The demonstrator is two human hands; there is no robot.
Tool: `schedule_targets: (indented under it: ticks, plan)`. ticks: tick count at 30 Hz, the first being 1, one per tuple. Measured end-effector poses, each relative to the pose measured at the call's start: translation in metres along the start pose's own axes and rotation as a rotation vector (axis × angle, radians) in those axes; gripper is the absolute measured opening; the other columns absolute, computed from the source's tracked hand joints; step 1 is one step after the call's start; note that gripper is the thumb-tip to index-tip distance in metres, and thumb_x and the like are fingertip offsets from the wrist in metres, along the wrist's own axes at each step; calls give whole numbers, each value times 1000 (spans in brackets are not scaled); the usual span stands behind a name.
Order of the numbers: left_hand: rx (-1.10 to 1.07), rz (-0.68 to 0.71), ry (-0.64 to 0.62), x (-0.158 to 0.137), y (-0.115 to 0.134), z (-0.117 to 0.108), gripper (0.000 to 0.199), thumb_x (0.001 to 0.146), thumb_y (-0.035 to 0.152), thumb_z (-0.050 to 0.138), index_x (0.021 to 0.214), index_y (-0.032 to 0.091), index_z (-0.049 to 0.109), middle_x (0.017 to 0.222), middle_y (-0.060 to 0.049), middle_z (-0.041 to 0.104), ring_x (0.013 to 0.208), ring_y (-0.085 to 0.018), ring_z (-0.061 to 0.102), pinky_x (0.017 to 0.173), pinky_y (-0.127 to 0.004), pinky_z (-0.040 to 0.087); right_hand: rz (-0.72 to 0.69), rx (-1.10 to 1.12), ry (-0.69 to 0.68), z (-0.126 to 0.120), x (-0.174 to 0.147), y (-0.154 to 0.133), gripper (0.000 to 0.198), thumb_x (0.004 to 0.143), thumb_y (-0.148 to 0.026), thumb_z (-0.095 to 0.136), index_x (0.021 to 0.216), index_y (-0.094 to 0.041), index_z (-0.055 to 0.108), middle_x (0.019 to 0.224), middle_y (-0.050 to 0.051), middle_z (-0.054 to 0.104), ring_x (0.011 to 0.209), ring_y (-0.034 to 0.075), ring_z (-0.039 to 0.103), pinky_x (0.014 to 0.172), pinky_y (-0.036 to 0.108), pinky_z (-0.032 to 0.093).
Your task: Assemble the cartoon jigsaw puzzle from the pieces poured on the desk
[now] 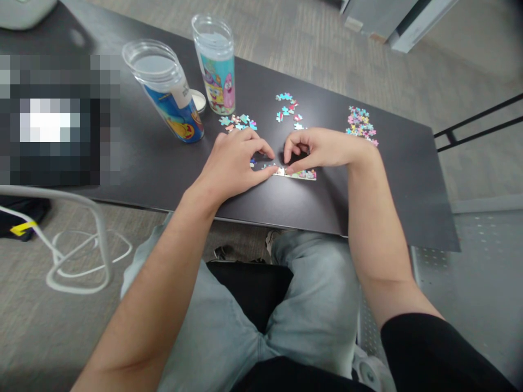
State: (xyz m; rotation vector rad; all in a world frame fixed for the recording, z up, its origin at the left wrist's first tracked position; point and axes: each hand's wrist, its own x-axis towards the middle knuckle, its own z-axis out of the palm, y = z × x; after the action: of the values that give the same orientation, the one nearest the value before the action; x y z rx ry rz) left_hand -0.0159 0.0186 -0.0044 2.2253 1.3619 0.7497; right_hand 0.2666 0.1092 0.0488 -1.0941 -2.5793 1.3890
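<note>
A narrow strip of joined jigsaw pieces [307, 175] lies near the front of the dark table, a pale piece showing between my two thumbs. My left hand [241, 160] is bent over the strip's left part, its thumb tip pressed against the strip and its index finger just behind. From the right comes my right hand [314, 149], thumb and index finger close together at the strip, other fingers curled in. My left fingers partly cover a few small pieces. Just behind my left hand is a cluster of loose jigsaw pieces [239, 122].
Two clear-topped printed tumblers, one blue [180, 117] and one SpongeBob-patterned [220, 81], stand at the back left beside a white lid [198, 101]. More jigsaw pieces [286, 109] lie behind my hands, and a pile [362, 124] is at the right. A white cable [104, 239] hangs at left.
</note>
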Motion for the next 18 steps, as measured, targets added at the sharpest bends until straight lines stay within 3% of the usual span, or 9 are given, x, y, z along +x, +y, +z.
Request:
schedule_targets:
  ticks: [6,12,18]
  plan:
    - [-18,1,-4,1,1,-2,23,107,45,87,124,30,93,132,-9,81,135,-39,72,125,-61,50,18,72,90,0,1,2,59,91,-82,107,101,-30,81,84,-2,65,83,22,55,75,39,42]
    - [-90,-6,59,3,-3,-5,20,113,34,74,120,26,91,124,-9,81,112,-30,72,115,-54,58,47,34,418,-4,1,8,54,97,-81,102,105,-33,79,89,1,62,93,28,58,86,43,51]
    - [-101,-30,94,0,-15,-19,25,108,28,71,122,25,91,114,-7,79,95,-25,65,100,-47,59,73,-105,737,-14,9,45,39,113,-71,87,119,-32,83,97,5,69,97,31,66,93,47,59]
